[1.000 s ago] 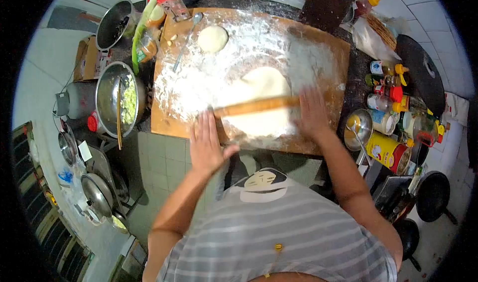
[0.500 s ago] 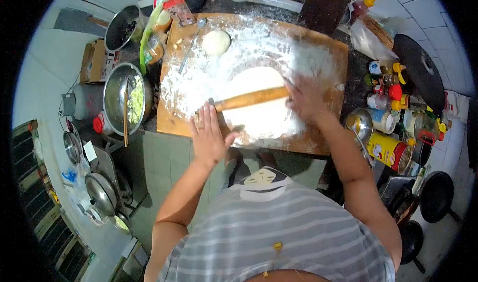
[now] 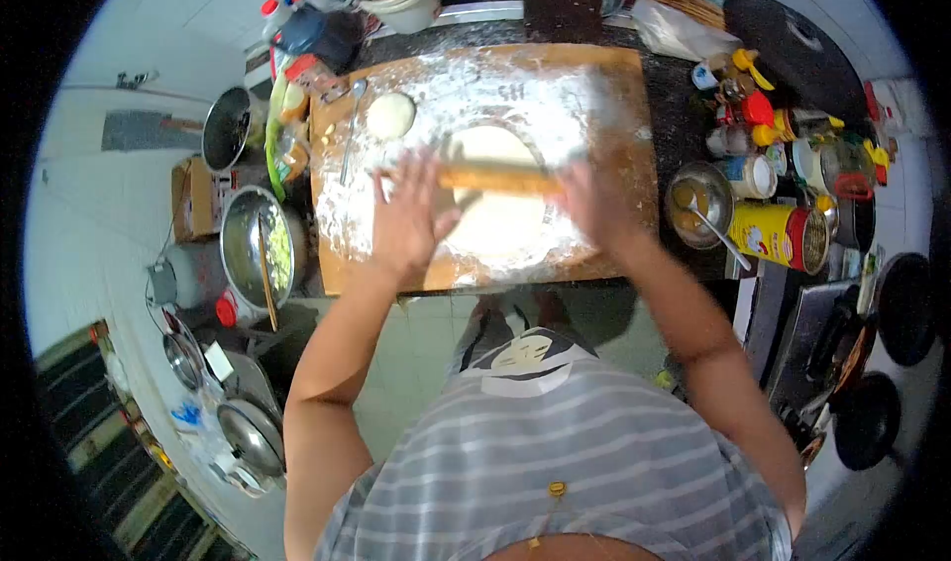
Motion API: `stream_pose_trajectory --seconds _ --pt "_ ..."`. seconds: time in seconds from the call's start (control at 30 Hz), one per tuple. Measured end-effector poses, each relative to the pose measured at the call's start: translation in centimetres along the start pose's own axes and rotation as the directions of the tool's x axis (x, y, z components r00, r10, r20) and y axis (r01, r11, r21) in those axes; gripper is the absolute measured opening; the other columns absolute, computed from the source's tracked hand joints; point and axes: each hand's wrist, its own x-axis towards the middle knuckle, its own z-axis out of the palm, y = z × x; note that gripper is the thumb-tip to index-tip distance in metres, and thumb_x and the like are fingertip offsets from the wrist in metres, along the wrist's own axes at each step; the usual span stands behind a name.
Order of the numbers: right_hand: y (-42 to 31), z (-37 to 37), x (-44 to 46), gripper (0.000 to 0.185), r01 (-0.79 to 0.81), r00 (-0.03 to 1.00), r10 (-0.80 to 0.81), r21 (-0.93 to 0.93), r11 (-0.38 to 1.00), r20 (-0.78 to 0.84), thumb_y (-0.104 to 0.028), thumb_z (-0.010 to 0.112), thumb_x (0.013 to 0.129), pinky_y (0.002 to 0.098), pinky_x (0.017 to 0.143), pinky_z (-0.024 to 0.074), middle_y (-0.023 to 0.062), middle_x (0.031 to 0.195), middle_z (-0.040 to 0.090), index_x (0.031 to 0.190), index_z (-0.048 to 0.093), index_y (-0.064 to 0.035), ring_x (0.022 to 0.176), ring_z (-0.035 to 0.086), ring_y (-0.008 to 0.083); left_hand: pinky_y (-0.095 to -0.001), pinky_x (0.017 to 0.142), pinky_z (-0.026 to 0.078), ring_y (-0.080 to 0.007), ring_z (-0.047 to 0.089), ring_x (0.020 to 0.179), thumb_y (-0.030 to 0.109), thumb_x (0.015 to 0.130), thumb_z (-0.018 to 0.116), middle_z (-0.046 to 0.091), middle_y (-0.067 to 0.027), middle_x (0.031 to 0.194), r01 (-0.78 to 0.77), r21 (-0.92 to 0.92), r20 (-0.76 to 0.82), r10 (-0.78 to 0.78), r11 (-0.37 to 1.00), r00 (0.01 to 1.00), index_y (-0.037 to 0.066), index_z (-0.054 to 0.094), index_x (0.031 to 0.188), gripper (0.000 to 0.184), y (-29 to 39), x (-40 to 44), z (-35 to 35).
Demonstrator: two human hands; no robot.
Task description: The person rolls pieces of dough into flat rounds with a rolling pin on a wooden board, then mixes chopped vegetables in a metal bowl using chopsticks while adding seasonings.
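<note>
A wooden rolling pin (image 3: 500, 178) lies across a wide, flat sheet of dough (image 3: 500, 226) on a floured wooden board (image 3: 619, 86). My left hand (image 3: 406, 219) rests on the pin's left end, its fingers stretched out rather than wrapped round it. At the other end, my right hand (image 3: 596, 209) is closed around the pin, blurred by motion. A round dough ball (image 3: 390, 116) sits near the board's far left, with a long-handled spoon (image 3: 352, 130) beside it.
Left of the board stands a metal bowl (image 3: 230, 264) of chopped greens with chopsticks (image 3: 266, 274) across it. On the right are a small bowl (image 3: 684, 226) with a spoon, a yellow can (image 3: 768, 232) and several bottles and jars. A dark pan (image 3: 238, 130) stands at the back left.
Both hands and the rolling pin have moved forward over the dough, and the pin lies more level. The head view has shifted, so the board appears lower and further left.
</note>
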Motion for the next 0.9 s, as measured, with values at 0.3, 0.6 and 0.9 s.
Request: stream_pose_trajectory --seconds 0.3,0.6,0.9 --pt "-0.4 2.1 -4.2 0.045 -0.162 0.803 0.237 0.183 0.97 -0.547 -0.029 0.065 0.078 0.0382 0.067 0.0445 0.0144 0.087 0.053 0.11 0.052 -0.0014 0.076 0.054 0.0259 -0.0551 0.109 0.003 -0.0341 0.009 0.138 0.059 0.089 0.024 0.01 -0.0138 0.15 -0.221 -0.258 -0.257 0.153 0.941 0.954 0.019 0.014 0.144 0.069 7.5 13.8 2.4" --pt "0.9 6.3 -6.3 0.044 -0.034 0.756 -0.255 -0.425 0.904 -0.603 -0.022 0.062 0.079 0.0421 0.068 0.0443 0.0141 0.086 0.054 0.117 0.051 -0.0016 0.076 0.054 0.0315 -0.052 0.11 0.008 -0.0295 0.01 0.138 0.059 0.089 0.027 0.011 -0.0105 0.15 -0.562 -0.067 -0.321 0.515 0.825 0.795 0.017 0.015 0.144 0.07 7.1 16.5 -1.3" --pt "-3.7 16.4 -8.4 0.054 0.05 0.978 -0.109 -0.306 0.951 -0.179 -0.012 0.05 0.081 0.0425 0.073 0.0418 0.015 0.084 0.049 0.133 0.041 -0.0236 0.078 0.05 0.0315 -0.0494 0.111 0.007 -0.0254 0.015 0.138 0.059 0.084 0.038 0.016 -0.0016 0.15 -0.617 -0.03 0.156 0.614 0.786 0.774 0.022 0.019 0.143 0.073 -4.8 2.3 1.0"
